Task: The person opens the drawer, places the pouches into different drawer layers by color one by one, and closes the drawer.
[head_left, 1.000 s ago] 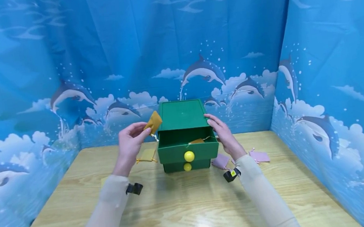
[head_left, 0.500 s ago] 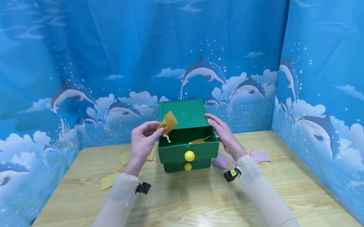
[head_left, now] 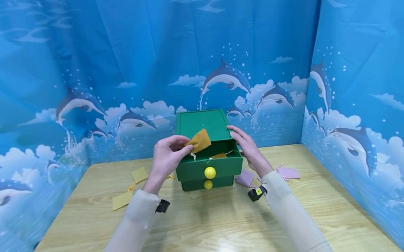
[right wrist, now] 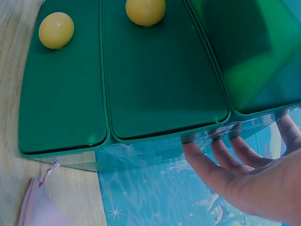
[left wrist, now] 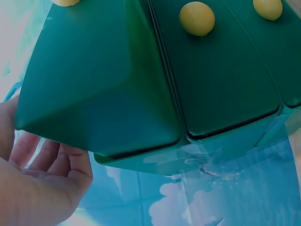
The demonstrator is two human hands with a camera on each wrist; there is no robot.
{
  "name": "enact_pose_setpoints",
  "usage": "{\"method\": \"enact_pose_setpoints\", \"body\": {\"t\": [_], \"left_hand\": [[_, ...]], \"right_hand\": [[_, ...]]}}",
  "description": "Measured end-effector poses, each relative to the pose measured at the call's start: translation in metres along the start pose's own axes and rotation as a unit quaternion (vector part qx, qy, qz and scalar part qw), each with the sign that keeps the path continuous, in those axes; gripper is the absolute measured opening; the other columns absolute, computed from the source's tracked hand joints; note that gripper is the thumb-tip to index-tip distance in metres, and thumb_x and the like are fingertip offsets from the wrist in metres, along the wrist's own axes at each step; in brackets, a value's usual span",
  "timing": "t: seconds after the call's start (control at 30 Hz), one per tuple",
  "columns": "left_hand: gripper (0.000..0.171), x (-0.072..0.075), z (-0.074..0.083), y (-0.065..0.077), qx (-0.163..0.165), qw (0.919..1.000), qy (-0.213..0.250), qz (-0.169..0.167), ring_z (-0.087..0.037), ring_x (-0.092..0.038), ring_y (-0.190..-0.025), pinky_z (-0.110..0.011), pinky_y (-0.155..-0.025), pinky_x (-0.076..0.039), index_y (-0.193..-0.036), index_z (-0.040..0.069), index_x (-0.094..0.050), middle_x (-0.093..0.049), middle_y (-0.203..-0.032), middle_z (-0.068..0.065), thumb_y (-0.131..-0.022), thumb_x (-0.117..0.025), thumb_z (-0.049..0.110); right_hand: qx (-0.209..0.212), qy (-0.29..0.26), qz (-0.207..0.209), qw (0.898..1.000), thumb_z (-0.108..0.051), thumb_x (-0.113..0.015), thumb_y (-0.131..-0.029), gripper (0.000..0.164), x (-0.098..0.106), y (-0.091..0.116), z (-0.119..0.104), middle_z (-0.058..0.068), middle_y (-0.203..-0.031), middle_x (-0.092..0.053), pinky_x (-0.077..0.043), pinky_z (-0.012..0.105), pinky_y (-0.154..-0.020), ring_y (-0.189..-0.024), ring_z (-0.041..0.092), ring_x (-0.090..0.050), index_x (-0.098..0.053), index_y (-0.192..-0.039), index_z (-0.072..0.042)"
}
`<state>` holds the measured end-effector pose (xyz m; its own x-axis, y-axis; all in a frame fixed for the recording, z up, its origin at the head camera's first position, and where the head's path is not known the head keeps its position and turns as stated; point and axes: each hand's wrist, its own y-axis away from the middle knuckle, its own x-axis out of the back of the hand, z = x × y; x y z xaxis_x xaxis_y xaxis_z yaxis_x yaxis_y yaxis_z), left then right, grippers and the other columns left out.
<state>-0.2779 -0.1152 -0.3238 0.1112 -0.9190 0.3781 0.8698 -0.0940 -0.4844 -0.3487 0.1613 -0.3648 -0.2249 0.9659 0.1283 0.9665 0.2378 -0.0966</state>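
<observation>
My left hand (head_left: pixel 170 155) pinches a mustard drawstring pouch (head_left: pixel 201 141) by its gathered end, white cord dangling, above the pulled-out top drawer (head_left: pixel 193 170) of a green cabinet (head_left: pixel 201 122). Inside that drawer lies another brownish-orange pouch (head_left: pixel 218 156). In the left wrist view, the left hand (left wrist: pixel 44 181) is beside the drawer and the drawer wall hides the pouch. My right hand (head_left: pixel 249 149) rests against the cabinet's right side, thumb near its top edge. The right wrist view shows the right hand's fingertips (right wrist: pixel 188 141) touching the clear side panel, with two lower drawers (right wrist: pixel 164 80) closed.
Yellow pouches (head_left: pixel 122 200) with orange cords lie left of the cabinet, partly behind the left forearm. Lilac pouches (head_left: pixel 288 173) lie to its right on the wooden table (head_left: pixel 197 232). A blue dolphin-print curtain (head_left: pixel 143 46) stands behind and at both sides.
My left hand has carried the mustard pouch rightward from the cabinet's left side to above the open drawer, tilting it more level. The right hand has stayed in place.
</observation>
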Motion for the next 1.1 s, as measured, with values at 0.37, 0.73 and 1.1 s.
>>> {"method": "enact_pose_setpoints", "body": {"t": [0.37,0.73,1.1], "left_hand": [[0.016,-0.008,0.015,-0.007,0.009,0.9959,-0.061,-0.067,-0.014,-0.067,-0.081,-0.031,-0.072,-0.057,-0.103,0.015,-0.074,-0.074,-0.095,-0.002,-0.088,-0.075,0.019],[0.015,-0.017,0.015,-0.009,0.018,0.9863,-0.114,-0.118,-0.013,-0.067,-0.083,-0.030,-0.073,-0.057,-0.104,0.014,-0.074,-0.073,-0.095,-0.001,-0.090,-0.073,0.019],[0.015,-0.020,0.016,-0.011,0.023,0.9856,-0.121,-0.116,-0.012,-0.068,-0.082,-0.030,-0.073,-0.058,-0.102,0.013,-0.074,-0.073,-0.093,0.000,-0.089,-0.074,0.020]], "right_hand": [[-0.009,-0.004,-0.010,1.000,-0.049,-0.038,-0.104,0.051,0.001,0.003,-0.005,0.001,-0.164,-0.018,-0.025,0.070,-0.110,-0.148,0.042,-0.016,-0.034,-0.152,-0.032],[-0.004,-0.002,-0.002,1.000,-0.057,-0.041,-0.100,0.053,0.001,0.000,0.001,-0.002,-0.162,-0.023,-0.027,0.069,-0.110,-0.148,0.040,-0.020,-0.037,-0.150,-0.037],[-0.005,-0.003,0.001,1.000,-0.057,-0.042,-0.100,0.053,0.000,-0.001,0.002,0.000,-0.161,-0.025,-0.030,0.068,-0.109,-0.147,0.040,-0.022,-0.038,-0.149,-0.037]]}}
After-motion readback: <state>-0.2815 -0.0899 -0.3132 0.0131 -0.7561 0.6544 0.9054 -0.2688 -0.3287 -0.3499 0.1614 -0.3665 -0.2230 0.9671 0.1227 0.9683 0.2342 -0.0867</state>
